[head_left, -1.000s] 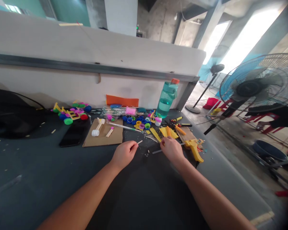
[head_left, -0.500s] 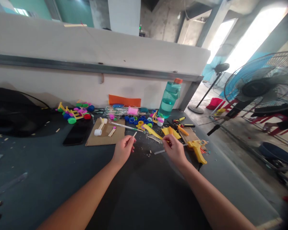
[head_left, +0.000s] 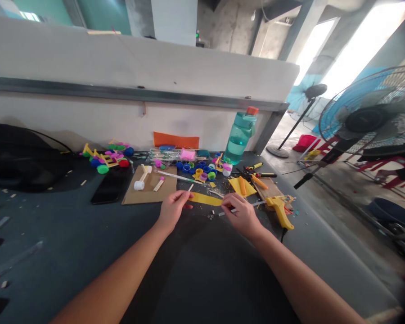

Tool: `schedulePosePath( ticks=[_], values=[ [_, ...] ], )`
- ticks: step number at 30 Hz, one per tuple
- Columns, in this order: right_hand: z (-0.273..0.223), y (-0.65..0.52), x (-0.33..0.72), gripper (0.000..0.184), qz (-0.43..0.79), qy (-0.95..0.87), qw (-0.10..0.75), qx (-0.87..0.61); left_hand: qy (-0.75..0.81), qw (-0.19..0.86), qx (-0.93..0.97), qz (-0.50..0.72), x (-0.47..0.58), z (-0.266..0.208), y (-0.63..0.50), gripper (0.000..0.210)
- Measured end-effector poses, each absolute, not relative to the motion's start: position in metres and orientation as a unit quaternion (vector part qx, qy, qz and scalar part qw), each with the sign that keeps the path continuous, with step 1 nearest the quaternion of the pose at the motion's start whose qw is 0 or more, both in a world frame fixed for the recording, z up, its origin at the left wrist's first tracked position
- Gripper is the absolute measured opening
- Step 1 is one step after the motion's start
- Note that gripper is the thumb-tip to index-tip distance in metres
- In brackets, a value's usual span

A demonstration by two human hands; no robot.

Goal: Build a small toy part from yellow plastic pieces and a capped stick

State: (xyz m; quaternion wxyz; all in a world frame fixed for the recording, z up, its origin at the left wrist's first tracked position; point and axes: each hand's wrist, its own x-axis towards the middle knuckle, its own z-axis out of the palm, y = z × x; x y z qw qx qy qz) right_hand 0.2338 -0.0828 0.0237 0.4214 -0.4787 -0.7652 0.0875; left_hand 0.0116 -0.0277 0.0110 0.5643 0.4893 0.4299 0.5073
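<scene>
Yellow strip is stretching from left to right between the two hands, above the near part of the table. Half a second ago its left end was lying farther off, beside the caps; now that end is reaching the left hand. The left thumb and forefinger are pinching a stick, which is pointing to the far side; whether they are also gripping the strip, one cannot tell. The right hand is curling its fingers and appears to be grasping the strip's right end. Judged from this shift, the strip is joining the stick as a piece being worked, with both hands being engaged at once. Cardboard is lying to the far left, while the glue gun is resting to the right, apart from the strip.
</scene>
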Motion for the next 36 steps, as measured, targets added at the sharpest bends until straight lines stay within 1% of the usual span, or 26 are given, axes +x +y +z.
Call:
schedulePosePath(
  ticks=[4,9,11,12,14,15,17,19,21,24,26,28,30,34,36],
  values=[
    [0.023,-0.08,0.24,0.012,0.063,-0.762,0.43,-0.48,0.448,0.559,0.485,0.502,0.011,0.008,-0.025,0.035],
    [0.029,-0.075,0.253,0.014,0.006,-0.692,0.446,-0.567,0.461,0.533,0.476,0.526,0.008,0.007,-0.021,0.036],
    [0.032,-0.076,0.251,0.011,-0.014,-0.67,0.452,-0.589,0.457,0.515,0.51,0.517,0.009,0.011,-0.024,0.035],
    [0.034,-0.077,0.249,0.013,-0.009,-0.67,0.449,-0.591,0.449,0.503,0.539,0.505,0.011,0.013,-0.028,0.034],
    [0.036,-0.08,0.24,0.023,0.039,-0.69,0.425,-0.584,0.419,0.484,0.61,0.467,0.015,0.019,-0.036,0.031],
    [0.037,-0.082,0.235,0.025,0.077,-0.706,0.401,-0.579,0.399,0.476,0.641,0.451,0.018,0.022,-0.041,0.03],
    [0.037,-0.083,0.228,0.018,0.152,-0.726,0.346,-0.575,0.367,0.467,0.681,0.428,0.022,0.027,-0.047,0.028],
    [0.037,-0.083,0.226,0.021,0.196,-0.711,0.318,-0.595,0.365,0.459,0.676,0.446,0.023,0.029,-0.048,0.027],
    [0.035,-0.081,0.231,0.022,0.193,-0.673,0.329,-0.633,0.391,0.455,0.638,0.482,0.02,0.028,-0.044,0.027],
    [0.033,-0.077,0.243,0.018,0.148,-0.62,0.361,-0.681,0.425,0.46,0.571,0.531,0.013,0.023,-0.034,0.026],
    [0.032,-0.076,0.249,0.023,0.131,-0.603,0.37,-0.695,0.432,0.453,0.556,0.547,0.01,0.021,-0.03,0.026],
    [0.031,-0.076,0.249,0.032,0.126,-0.601,0.367,-0.699,0.439,0.444,0.56,0.544,0.01,0.022,-0.031,0.026],
    [0.031,-0.077,0.247,0.036,0.122,-0.616,0.364,-0.688,0.448,0.436,0.576,0.526,0.011,0.025,-0.034,0.026],
    [0.031,-0.077,0.24,0.024,0.113,-0.667,0.413,-0.61,0.457,0.416,0.607,0.5,0.012,0.03,-0.038,0.026],
    [0.03,-0.078,0.237,0.025,0.139,-0.671,0.432,-0.587,0.455,0.409,0.623,0.487,0.012,0.031,-0.04,0.026]
  ],
)
